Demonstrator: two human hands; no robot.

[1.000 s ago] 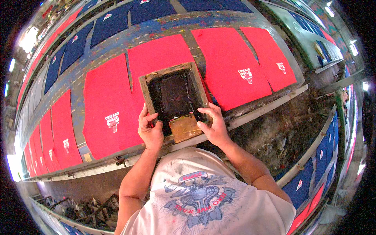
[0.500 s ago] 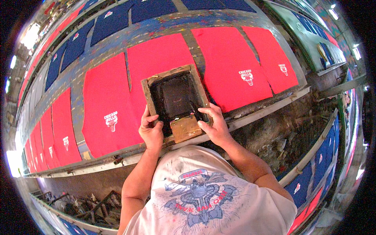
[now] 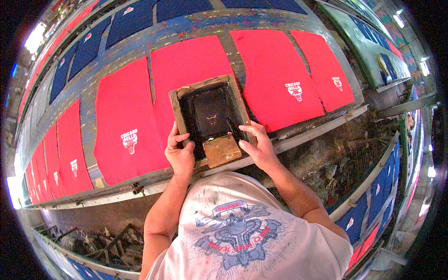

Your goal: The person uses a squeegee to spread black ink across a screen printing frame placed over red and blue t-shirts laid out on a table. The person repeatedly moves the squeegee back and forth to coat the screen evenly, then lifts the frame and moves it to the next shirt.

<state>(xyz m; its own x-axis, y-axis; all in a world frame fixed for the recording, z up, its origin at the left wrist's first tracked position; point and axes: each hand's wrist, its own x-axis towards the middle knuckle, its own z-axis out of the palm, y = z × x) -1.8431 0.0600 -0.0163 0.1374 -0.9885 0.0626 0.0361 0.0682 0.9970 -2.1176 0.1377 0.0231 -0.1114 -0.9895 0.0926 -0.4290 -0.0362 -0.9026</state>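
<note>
Holding a wooden-framed printing screen (image 3: 211,116) flat on a red fabric panel (image 3: 186,70), the person has both hands at its near end: the left hand (image 3: 179,154) curls its fingers over the frame's left rail, thumb on the outside, and the right hand (image 3: 259,145) lies with fingers spread across the near right corner. Between them a wooden squeegee block (image 3: 222,150) rests on the near edge of the frame, touched by neither hand as far as the view shows. The dark mesh carries a faint pale motif at its middle (the same small figure that shows white on the panels already printed to either side).

By the look of it, the step in hand is seating the screen on an unprinted panel, which lies on the long paint-spattered table (image 3: 261,18) between a printed red panel (image 3: 126,135) on the left and another printed panel (image 3: 280,79) on the right. The next move would call for keeping the frame pressed still with one hand, taking up the squeegee with the other, and drawing ink evenly over the motif without letting the frame shift on the cloth
</note>
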